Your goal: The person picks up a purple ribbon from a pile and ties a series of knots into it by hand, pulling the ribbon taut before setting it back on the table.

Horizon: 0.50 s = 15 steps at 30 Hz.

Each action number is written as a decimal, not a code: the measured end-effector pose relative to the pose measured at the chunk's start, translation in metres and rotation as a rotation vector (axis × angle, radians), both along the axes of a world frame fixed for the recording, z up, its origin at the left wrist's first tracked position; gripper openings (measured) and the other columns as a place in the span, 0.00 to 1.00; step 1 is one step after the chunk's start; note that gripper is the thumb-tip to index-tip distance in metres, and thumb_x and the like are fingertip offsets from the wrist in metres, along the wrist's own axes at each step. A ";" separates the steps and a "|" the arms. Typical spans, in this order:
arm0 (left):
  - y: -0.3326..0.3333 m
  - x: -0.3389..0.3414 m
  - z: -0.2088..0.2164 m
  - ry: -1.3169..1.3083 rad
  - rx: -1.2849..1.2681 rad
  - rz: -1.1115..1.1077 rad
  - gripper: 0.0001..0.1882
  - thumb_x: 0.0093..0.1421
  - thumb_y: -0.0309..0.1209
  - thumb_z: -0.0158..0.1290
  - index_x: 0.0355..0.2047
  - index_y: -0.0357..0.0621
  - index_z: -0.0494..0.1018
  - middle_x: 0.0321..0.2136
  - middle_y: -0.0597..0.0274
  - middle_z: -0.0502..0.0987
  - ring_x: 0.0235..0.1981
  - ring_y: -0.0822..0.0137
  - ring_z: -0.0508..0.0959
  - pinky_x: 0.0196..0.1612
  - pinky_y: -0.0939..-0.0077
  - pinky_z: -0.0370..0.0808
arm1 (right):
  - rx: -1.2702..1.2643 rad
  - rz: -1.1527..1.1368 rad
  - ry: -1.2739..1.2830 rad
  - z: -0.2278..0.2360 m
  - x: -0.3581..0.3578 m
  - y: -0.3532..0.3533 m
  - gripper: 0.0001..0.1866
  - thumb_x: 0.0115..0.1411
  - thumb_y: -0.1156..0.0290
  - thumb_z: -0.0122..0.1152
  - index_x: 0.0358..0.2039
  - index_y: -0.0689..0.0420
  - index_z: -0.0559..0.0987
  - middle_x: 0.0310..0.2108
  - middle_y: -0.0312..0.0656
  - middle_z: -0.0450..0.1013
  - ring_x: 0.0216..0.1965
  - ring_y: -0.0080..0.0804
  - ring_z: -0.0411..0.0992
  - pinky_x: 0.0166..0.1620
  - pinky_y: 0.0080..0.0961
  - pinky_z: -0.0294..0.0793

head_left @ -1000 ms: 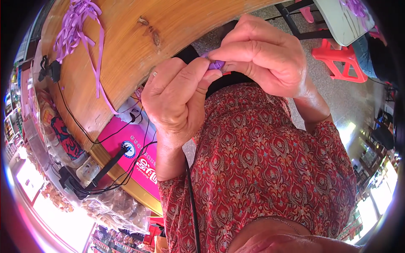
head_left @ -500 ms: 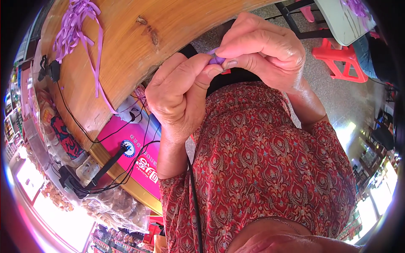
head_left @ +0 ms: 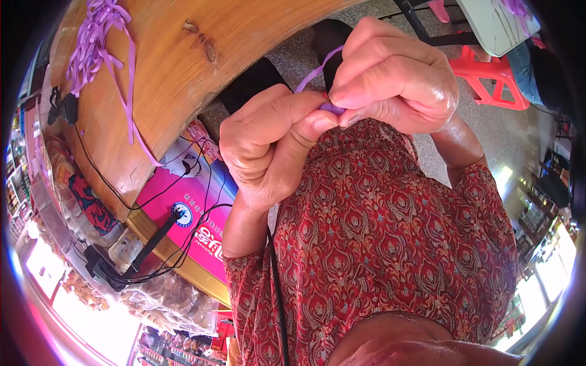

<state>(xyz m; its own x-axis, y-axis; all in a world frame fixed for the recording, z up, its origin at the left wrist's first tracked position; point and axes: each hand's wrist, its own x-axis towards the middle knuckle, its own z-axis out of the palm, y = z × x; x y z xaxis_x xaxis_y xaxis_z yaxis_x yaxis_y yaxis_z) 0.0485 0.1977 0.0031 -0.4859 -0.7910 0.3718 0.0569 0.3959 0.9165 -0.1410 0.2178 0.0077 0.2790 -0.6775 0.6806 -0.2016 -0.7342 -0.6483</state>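
Both hands meet in front of my body, fingertips together on a narrow purple ribbon. Between them, a small purple bundle of it shows, folded or wound; the fingers cover most of it. My left hand is closed, pinching the bundle's left side between thumb and index finger. Closed as well, my right hand pinches it from the other side with the fingers curled. A loose length of the ribbon arcs up behind the fingertips between the two hands.
On the wooden table lies a heap of purple ribbons, strands trailing toward the edge. Black cables run over a pink box at left. A red stool and a pale-topped table stand at right.
Both hands have shifted slightly right in the picture, still pinching the purple bundle. More of the ribbon's loose length now shows, arching behind the fingers.
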 end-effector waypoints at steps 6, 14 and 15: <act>0.003 -0.004 0.000 0.061 -0.044 -0.031 0.07 0.48 0.26 0.61 0.26 0.35 0.77 0.16 0.62 0.72 0.14 0.72 0.67 0.17 0.81 0.62 | -0.024 0.011 -0.037 -0.002 -0.001 0.006 0.13 0.44 0.71 0.69 0.31 0.59 0.76 0.26 0.39 0.73 0.25 0.30 0.68 0.27 0.25 0.65; 0.009 -0.008 -0.002 0.051 -0.177 -0.043 0.06 0.51 0.27 0.60 0.26 0.36 0.76 0.15 0.63 0.72 0.13 0.71 0.66 0.16 0.80 0.62 | -0.015 -0.058 -0.126 -0.009 0.003 0.023 0.12 0.48 0.71 0.68 0.32 0.57 0.76 0.25 0.37 0.71 0.24 0.30 0.65 0.26 0.25 0.63; 0.009 -0.012 -0.004 0.084 -0.188 -0.037 0.06 0.51 0.27 0.59 0.26 0.36 0.76 0.15 0.63 0.72 0.13 0.70 0.66 0.16 0.79 0.62 | -0.015 -0.059 -0.128 -0.009 0.002 0.023 0.12 0.48 0.71 0.68 0.32 0.57 0.76 0.25 0.37 0.71 0.24 0.30 0.65 0.26 0.25 0.63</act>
